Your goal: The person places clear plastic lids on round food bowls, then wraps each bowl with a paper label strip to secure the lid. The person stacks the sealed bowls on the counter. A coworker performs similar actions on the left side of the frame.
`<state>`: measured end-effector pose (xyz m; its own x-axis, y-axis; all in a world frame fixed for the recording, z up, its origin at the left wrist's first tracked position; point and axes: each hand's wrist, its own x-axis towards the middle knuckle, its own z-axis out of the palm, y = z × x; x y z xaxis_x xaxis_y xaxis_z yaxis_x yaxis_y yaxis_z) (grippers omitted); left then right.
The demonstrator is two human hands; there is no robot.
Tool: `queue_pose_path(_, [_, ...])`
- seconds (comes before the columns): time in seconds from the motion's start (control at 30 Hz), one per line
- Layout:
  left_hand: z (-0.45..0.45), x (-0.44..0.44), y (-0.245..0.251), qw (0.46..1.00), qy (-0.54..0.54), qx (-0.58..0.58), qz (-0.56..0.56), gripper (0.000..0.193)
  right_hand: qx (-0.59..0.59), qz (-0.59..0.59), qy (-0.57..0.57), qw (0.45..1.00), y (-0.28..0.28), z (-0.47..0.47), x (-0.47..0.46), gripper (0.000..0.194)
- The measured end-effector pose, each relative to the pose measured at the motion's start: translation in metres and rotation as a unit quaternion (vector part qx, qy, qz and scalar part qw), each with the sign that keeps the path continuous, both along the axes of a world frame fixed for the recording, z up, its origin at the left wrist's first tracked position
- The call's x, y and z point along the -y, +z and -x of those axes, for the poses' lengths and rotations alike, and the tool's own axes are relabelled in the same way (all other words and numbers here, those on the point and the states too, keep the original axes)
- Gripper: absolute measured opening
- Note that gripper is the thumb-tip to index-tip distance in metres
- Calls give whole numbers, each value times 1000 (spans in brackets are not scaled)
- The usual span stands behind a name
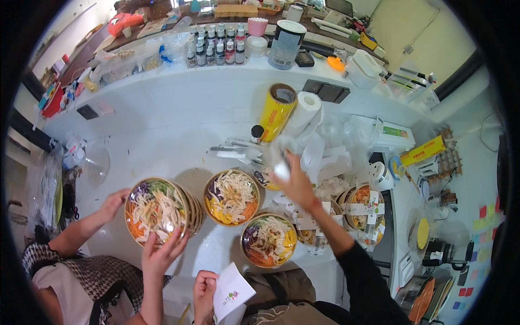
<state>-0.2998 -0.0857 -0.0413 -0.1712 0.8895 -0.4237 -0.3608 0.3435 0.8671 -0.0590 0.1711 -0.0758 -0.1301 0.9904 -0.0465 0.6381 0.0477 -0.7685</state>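
Observation:
In my left hand [204, 290], low in the picture, is a white paper sleeve or card [232, 290] with a small printed logo. My right hand [296, 183] reaches over the counter; between its thumb and fingers is a white, partly clear packet [281, 170], too blurred to identify. Beneath that hand a salad bowl [264, 178] is partly hidden. Two round bowls of salad with shredded topping, one [231, 198] farther back and another [269, 240] nearer me, stand on the counter. Wrapped cutlery packets [239, 151] lie just beyond my right hand.
A co-worker's hands [164, 248] hold a stack of lidded salad bowls [156, 211] at left. More bowls with white paper bands [367, 209] stand at right. Behind are a yellow film roll [278, 113], a paper roll [304, 111], and a ledge with small bottles [219, 53].

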Motion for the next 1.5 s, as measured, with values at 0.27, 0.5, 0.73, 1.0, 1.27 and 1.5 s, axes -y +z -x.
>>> queue_pose_path(0.27, [-25,-52,-15,987,-35,-137,-75,10,206,-35,-26,978,-50,28,161,57])
queue_pose_path(0.5, [-36,-70,-3,969,-189,-104,-122,10,-478,356,25,802,23,-19,176,29])
queue_pose_path(0.73, [-45,-99,60,689,-178,-636,-298,22,-441,439,44,781,79,-15,166,26])
queue_pose_path(1.0, [-73,-52,100,821,-133,-445,-332,27,-450,266,55,851,118,0,186,20])
queue_pose_path(1.27, [-64,-47,91,859,-126,-391,-306,22,-299,65,150,940,119,7,180,16])
queue_pose_path(1.5, [-67,-45,85,880,-102,-385,-260,20,-214,23,218,952,129,7,160,16])
